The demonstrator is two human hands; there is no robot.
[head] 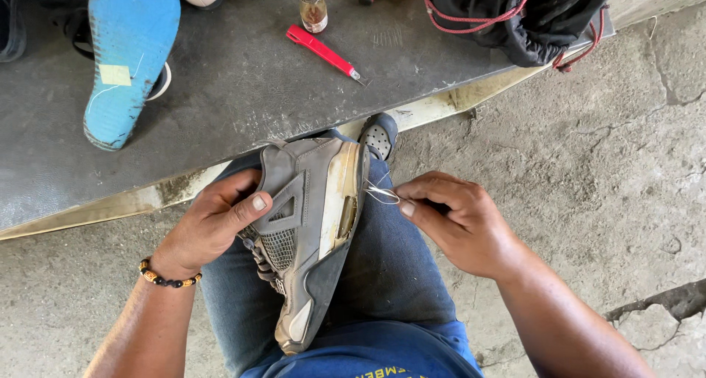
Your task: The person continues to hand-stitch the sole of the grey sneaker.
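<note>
A worn grey sneaker (309,223) lies on its side across my lap, its yellowed sole edge facing right. My left hand (213,220) clasps the upper from the left, thumb pressed on the side panel. My right hand (456,216) is pinched on a thin white thread (382,194) that runs to the sole's edge near the toe. Whether a needle is between those fingers is too small to tell. A beaded bracelet (168,277) is on my left wrist.
A dark board (243,84) ahead carries a blue shoe sole (129,51), a red-handled tool (323,52), a small glass bottle (312,6) and a black bag with red cord (529,14). Cracked concrete floor (610,172) lies to the right.
</note>
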